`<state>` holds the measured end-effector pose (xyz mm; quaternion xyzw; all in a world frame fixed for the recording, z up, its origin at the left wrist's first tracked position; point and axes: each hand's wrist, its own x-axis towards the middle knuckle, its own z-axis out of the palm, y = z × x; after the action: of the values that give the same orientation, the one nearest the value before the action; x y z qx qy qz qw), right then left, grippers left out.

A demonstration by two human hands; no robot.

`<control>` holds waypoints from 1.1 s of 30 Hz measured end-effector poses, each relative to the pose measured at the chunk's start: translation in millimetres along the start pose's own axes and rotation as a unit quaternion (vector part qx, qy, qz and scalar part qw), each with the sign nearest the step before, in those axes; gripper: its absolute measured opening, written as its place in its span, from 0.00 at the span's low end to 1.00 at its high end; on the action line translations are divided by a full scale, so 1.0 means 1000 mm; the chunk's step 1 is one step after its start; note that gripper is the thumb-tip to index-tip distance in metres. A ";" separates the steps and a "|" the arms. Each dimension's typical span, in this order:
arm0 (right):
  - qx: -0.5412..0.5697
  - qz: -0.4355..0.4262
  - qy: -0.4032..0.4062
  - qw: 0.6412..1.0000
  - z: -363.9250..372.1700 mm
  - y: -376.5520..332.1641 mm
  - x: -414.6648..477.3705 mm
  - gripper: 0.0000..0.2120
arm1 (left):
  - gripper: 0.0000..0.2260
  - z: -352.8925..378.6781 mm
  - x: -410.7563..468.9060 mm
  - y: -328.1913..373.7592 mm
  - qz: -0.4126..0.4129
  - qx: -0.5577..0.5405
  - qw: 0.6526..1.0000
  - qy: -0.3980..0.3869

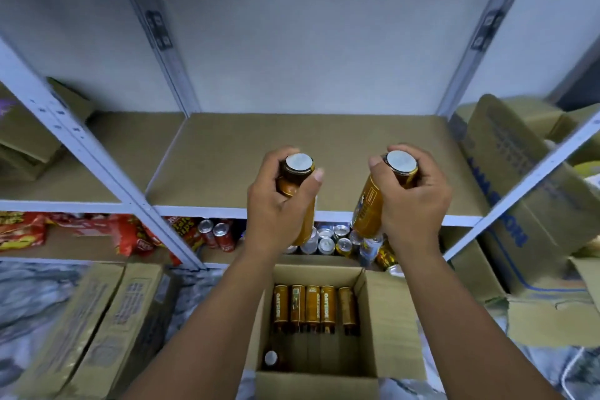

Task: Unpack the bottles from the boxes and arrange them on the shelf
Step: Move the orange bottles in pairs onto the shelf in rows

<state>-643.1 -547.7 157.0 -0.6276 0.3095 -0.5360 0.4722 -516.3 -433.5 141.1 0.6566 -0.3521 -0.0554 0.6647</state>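
Amber-brown and silver-capped, the left bottle [298, 163] is gripped in the left hand [276, 204] and the right bottle [368, 204] in the right hand [414, 201], both mid-frame before the cardboard-lined shelf [227, 156]. Lower centre, the open box [389, 318] holds seemingly six more bottles [312, 308].

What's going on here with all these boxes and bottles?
A person is unpacking bottles. The left hand grips one amber bottle near its cap, and the right hand grips a second bottle. Both are held up in front of the cardboard-lined shelf, not yet set down. Below, the open box holds a row of five more, plus one nearer the front.
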 end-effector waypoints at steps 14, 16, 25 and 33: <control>0.007 -0.041 -0.013 0.999 -0.005 -0.298 0.086 0.08 | 0.14 -0.038 0.090 0.299 -0.011 -0.017 1.000 -0.015; 0.007 -0.047 -0.009 0.999 -0.008 -0.323 0.089 0.08 | 0.13 -0.043 0.092 0.324 -0.002 -0.014 1.000 -0.011; 0.015 -0.064 -0.019 0.998 -0.020 -0.356 0.083 0.10 | 0.12 -0.052 0.091 0.357 0.051 -0.021 0.998 0.022; 0.018 -0.037 -0.057 0.998 -0.061 -0.346 0.127 0.06 | 0.13 -0.008 0.104 0.372 0.061 0.016 0.995 0.076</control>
<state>-713.3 -551.9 523.9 -0.6596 0.2489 -0.5224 0.4796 -579.2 -433.5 522.1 0.6468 -0.3412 0.0409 0.6808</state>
